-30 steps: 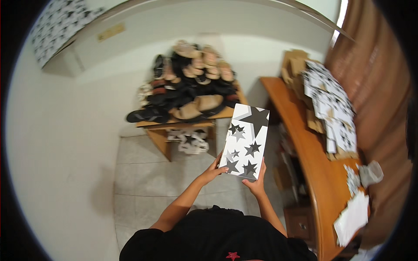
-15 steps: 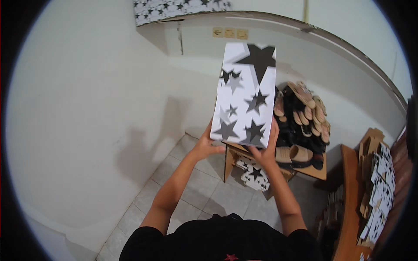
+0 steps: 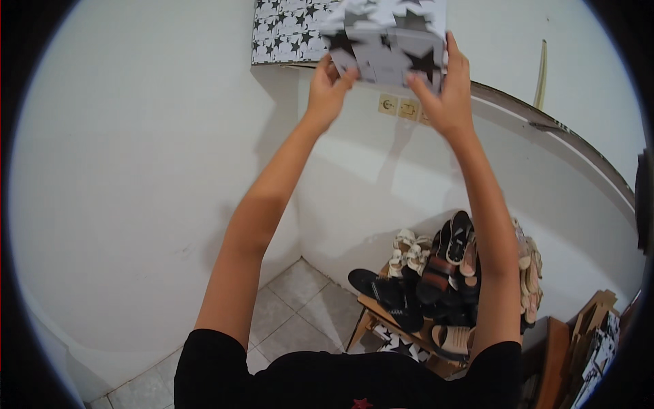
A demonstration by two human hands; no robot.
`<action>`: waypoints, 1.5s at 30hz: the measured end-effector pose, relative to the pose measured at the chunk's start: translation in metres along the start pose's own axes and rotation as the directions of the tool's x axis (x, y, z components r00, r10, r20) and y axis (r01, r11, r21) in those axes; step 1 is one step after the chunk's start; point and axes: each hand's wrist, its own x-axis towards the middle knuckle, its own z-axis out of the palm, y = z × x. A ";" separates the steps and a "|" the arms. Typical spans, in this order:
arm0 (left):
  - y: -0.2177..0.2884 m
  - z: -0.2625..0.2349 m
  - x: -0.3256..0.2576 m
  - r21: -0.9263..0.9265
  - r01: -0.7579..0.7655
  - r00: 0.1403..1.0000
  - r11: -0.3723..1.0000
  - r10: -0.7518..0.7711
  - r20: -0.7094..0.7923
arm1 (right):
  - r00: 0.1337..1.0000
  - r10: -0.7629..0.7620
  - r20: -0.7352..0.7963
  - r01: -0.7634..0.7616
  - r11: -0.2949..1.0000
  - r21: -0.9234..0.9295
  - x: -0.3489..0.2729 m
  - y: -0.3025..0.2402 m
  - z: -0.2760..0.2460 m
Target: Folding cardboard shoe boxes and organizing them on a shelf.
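White star-printed box (image 3: 388, 37) overhead, both hands' fingers (image 3: 338, 75) clamped on it, beside stacked star boxes (image 3: 289, 31), shoe pile (image 3: 443, 279) below.

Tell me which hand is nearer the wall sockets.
Right. The right hand grips the star-patterned box directly above the wall sockets, its wrist beside them; the left hand holds the box's other side, further left.

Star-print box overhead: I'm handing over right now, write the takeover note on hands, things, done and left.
Left hand: gripping the star-print box at its left lower corner, arm raised.
Right hand: gripping its right side.
The box is overhead, beside the star-print boxes stacked high against the wall.
Done: box lifted to stack height.
Left: likely seating it on the stack and letting go; it is not yet released.
Below: shoe pile on a low wooden table.
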 end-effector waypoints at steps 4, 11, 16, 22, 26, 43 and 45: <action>-0.019 -0.019 0.076 0.059 0.019 0.998 0.998 -0.015 -0.058 | 0.992 0.032 0.121 -0.022 0.996 -0.085 0.054 0.039 0.040; -0.083 -0.038 0.158 0.155 0.006 0.993 0.988 0.013 -0.115 | 0.972 0.150 0.182 -0.142 0.988 -0.058 0.087 0.101 0.114; -0.114 -0.045 0.205 0.267 -0.020 0.999 0.964 0.028 -0.027 | 0.915 0.309 0.259 -0.280 0.949 -0.143 0.111 0.130 0.143; -0.144 -0.061 0.252 0.562 -0.019 0.993 0.827 -0.051 0.107 | 0.886 0.366 0.283 -0.276 0.909 -0.312 0.120 0.177 0.168; -0.171 -0.077 0.263 0.363 -0.056 0.998 0.930 0.047 0.034 | 0.601 0.738 0.308 -0.704 0.671 -0.232 0.111 0.154 0.185; -0.188 -0.066 0.269 0.607 -0.169 0.982 0.776 0.188 0.033 | 0.586 0.767 0.262 -0.734 0.639 -0.230 0.095 0.178 0.195; -0.186 -0.064 0.268 0.632 -0.160 0.982 0.758 0.186 0.026 | 0.583 0.776 0.242 -0.728 0.631 -0.268 0.096 0.180 0.197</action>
